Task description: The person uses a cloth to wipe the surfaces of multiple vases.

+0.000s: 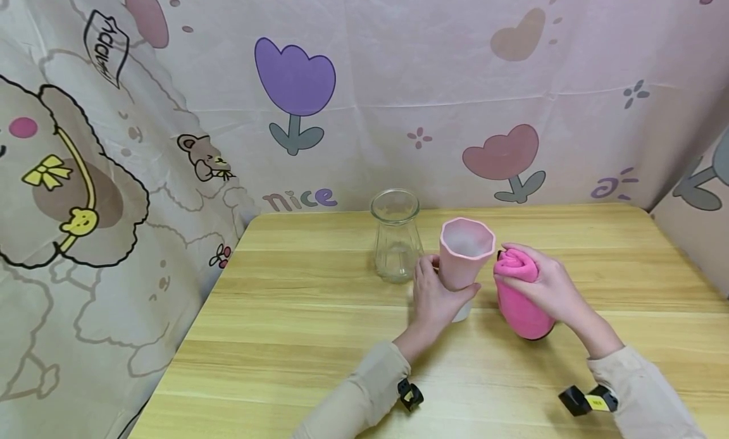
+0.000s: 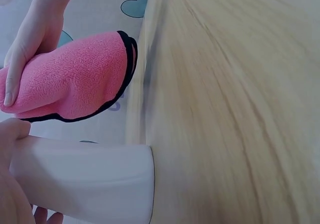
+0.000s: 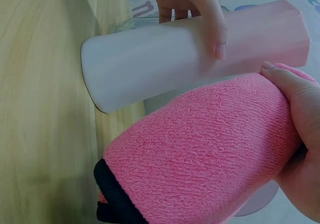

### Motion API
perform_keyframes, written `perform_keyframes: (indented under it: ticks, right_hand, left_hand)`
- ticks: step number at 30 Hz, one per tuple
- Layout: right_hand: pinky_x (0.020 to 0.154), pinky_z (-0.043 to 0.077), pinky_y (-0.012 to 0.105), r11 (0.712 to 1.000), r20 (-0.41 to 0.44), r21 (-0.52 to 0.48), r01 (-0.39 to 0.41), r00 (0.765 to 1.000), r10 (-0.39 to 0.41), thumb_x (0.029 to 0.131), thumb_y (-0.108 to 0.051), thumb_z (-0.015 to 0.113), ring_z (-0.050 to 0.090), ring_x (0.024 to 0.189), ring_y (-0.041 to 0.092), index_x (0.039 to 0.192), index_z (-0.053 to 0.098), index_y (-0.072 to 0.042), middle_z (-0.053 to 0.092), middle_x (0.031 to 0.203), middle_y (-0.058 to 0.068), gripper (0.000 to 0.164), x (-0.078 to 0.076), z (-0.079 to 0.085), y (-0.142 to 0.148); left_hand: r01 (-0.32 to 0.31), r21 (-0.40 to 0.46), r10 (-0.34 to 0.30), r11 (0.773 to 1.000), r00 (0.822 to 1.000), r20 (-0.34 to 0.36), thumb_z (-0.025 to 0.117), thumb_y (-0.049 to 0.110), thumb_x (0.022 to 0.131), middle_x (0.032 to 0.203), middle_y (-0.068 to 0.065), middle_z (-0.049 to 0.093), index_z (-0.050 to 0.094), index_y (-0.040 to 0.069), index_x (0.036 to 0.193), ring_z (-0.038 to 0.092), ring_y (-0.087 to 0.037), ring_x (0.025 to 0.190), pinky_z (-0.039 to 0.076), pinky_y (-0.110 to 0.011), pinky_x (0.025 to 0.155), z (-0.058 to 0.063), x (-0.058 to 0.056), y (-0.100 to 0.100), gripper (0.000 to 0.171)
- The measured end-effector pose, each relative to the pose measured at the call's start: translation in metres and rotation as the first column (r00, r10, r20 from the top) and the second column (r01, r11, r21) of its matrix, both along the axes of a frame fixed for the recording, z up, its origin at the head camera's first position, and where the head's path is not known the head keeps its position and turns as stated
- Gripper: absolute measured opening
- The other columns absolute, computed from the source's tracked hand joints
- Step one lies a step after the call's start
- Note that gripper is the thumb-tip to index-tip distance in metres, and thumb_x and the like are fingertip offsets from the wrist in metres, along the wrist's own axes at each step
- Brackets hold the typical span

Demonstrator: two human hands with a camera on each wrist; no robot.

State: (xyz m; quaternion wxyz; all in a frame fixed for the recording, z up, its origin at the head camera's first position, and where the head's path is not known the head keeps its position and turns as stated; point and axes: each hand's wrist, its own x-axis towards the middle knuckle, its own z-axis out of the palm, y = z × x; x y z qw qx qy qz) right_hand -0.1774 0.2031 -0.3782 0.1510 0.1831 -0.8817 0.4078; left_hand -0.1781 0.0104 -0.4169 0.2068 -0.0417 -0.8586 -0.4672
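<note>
A tall vase [image 1: 464,236], pink at its faceted rim and fading to white at the base, stands upright on the wooden table. My left hand [image 1: 435,296] grips it around the middle, thumb on the near side. In the right wrist view the left thumb lies across the vase [image 3: 150,58]. My right hand [image 1: 549,284] holds a rolled pink towel [image 1: 526,312] with black edging by its upper end, just right of the vase. The towel [image 2: 85,78] hangs lower end down, apart from the vase in the left wrist view.
Behind and left of the vase stands a clear glass vase [image 1: 397,249], close to my left fingers. The wooden table [image 1: 296,338] reaches back to a printed cloth backdrop [image 1: 387,78]. Black straps with small devices [image 1: 586,401] sit at both wrists.
</note>
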Motion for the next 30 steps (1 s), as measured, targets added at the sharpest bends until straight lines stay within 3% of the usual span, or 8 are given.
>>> perform_keyframes:
  ticks: [10, 15, 19, 25, 30]
  right_hand:
    - [0.075, 0.039, 0.002, 1.000, 0.013, -0.016, 0.003, 1.000, -0.002, 0.076, -0.016, 0.074, 0.043, 0.092, -0.019, 0.122, 0.054, -0.001, 0.063, 0.108, 0.017, 0.052, 0.002, 0.000, 0.001]
    - [0.075, 0.038, 0.002, 1.000, 0.021, -0.013, 0.011, 1.000, -0.011, 0.076, -0.017, 0.074, 0.043, 0.092, -0.019, 0.122, 0.054, -0.002, 0.063, 0.108, 0.017, 0.052, 0.003, -0.001, 0.001]
    - [0.074, 0.039, 0.003, 1.000, 0.035, -0.008, 0.019, 0.999, -0.018, 0.076, -0.018, 0.074, 0.043, 0.092, -0.019, 0.122, 0.054, -0.004, 0.062, 0.109, 0.017, 0.052, 0.004, -0.001, 0.002]
    - [0.074, 0.040, 0.004, 1.000, 0.057, -0.004, 0.020, 0.998, -0.020, 0.077, -0.020, 0.073, 0.043, 0.091, -0.019, 0.123, 0.053, -0.004, 0.062, 0.110, 0.016, 0.053, 0.005, -0.003, 0.002]
    - [0.073, 0.041, 0.004, 1.000, 0.072, -0.006, 0.014, 0.997, -0.013, 0.077, -0.020, 0.073, 0.045, 0.091, -0.018, 0.124, 0.053, -0.006, 0.062, 0.109, 0.015, 0.053, 0.005, -0.006, 0.001]
  left_hand:
    - [0.135, 0.010, -0.135, 0.991, 0.991, -0.015, 0.082, 0.033, 0.060, 0.104, 0.002, 0.051, 0.046, 0.013, 0.112, 0.051, -0.010, 0.092, 0.047, -0.026, 0.079, -0.002, -0.002, -0.013, 0.067]
    - [0.259, 0.072, -0.261, 0.963, 0.965, 0.015, 0.081, 0.025, 0.063, 0.105, -0.001, 0.054, 0.049, 0.011, 0.116, 0.053, -0.012, 0.095, 0.047, -0.023, 0.081, 0.000, -0.007, -0.024, 0.063]
    - [0.378, 0.148, -0.391, 0.914, 0.918, 0.070, 0.079, 0.018, 0.066, 0.112, -0.004, 0.055, 0.049, 0.008, 0.120, 0.052, -0.015, 0.101, 0.046, -0.024, 0.086, 0.001, -0.013, -0.034, 0.063]
    - [0.537, 0.221, -0.567, 0.814, 0.817, 0.104, 0.073, 0.000, 0.068, 0.117, -0.013, 0.055, 0.049, 0.001, 0.123, 0.052, -0.022, 0.108, 0.044, -0.027, 0.092, 0.003, -0.026, -0.045, 0.060]
    - [0.589, 0.311, -0.647, 0.746, 0.751, 0.130, 0.061, -0.011, 0.066, 0.115, -0.026, 0.053, 0.050, -0.010, 0.115, 0.052, -0.030, 0.106, 0.044, -0.033, 0.093, 0.023, -0.023, -0.050, 0.050]
